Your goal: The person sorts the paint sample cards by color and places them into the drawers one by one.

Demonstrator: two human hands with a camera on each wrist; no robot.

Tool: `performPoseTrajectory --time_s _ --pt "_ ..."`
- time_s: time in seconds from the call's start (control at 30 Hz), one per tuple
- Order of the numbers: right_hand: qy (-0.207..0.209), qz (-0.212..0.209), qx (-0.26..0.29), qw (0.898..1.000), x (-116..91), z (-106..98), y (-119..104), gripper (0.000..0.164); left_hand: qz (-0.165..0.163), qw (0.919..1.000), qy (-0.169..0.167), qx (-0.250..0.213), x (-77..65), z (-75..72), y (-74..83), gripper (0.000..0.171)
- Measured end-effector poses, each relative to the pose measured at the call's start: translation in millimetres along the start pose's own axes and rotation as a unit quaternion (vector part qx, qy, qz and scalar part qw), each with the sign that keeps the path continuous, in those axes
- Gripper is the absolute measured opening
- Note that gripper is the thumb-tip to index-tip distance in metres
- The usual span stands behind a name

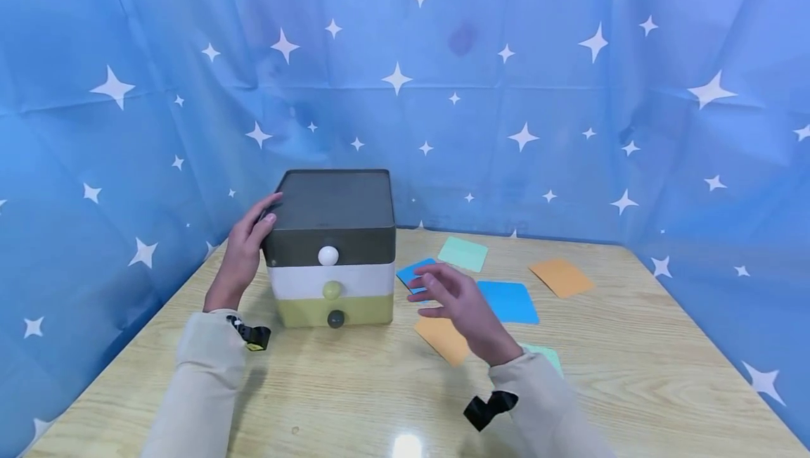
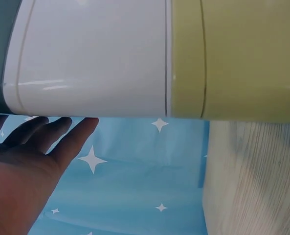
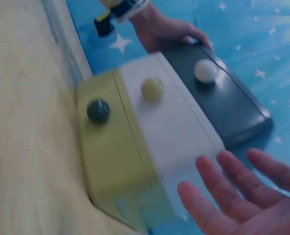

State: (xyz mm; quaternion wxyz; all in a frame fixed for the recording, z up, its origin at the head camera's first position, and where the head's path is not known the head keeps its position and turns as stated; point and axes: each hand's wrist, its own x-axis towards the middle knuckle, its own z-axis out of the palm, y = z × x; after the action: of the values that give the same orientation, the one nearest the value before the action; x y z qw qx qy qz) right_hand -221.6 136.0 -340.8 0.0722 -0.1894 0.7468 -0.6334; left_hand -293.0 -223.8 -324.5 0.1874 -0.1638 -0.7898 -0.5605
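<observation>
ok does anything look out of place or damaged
Nothing looks spilled or damaged. The drawer unit looks closed; only the coloured sheets beside it look untidy, scattered on the table at different angles.

Drawer unit (image 1: 335, 236): on table (image 1: 671, 366), near far left corner; knob (image 1: 328, 255) on each of three fronts. Left hand (image 1: 242, 247): at its left side. Right hand (image 1: 465, 309): right of unit, apart. Paper sheets (image 1: 508, 302): between unit and table's right edge. Curtain (image 1: 455, 117): behind far edge.

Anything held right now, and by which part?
Nothing gripped: left hand rests against the upper left of the box; right hand is empty.
</observation>
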Motion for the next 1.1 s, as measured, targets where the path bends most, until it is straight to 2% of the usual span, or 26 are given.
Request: performPoseTrajectory --time_s 0.23,0.37,0.53,0.77,1.1 --pt "-0.054 0.030 0.071 0.996 17.6 35.6 -0.2 0.058 -0.012 0.9999 0.003 -0.011 -2.4 2.0 -1.5 0.052" --pt "-0.065 0.044 0.097 0.992 31.4 58.0 -6.0 0.058 -0.012 0.9998 0.003 -0.017 -3.5 2.1 -2.6 0.052" --pt "-0.061 0.059 0.111 0.990 49.4 80.7 -17.2 0.053 -0.014 0.9994 -0.007 -0.030 -3.1 5.2 -1.9 0.053" --pt "-0.052 0.073 0.130 0.987 68.0 105.5 -24.4 0.058 -0.033 0.9988 0.001 -0.035 -2.9 5.4 1.4 0.053" --pt "0.009 0.099 0.124 0.987 76.6 116.4 -25.3 0.047 -0.038 0.9989 0.010 -0.026 -2.5 5.6 1.9 0.050"
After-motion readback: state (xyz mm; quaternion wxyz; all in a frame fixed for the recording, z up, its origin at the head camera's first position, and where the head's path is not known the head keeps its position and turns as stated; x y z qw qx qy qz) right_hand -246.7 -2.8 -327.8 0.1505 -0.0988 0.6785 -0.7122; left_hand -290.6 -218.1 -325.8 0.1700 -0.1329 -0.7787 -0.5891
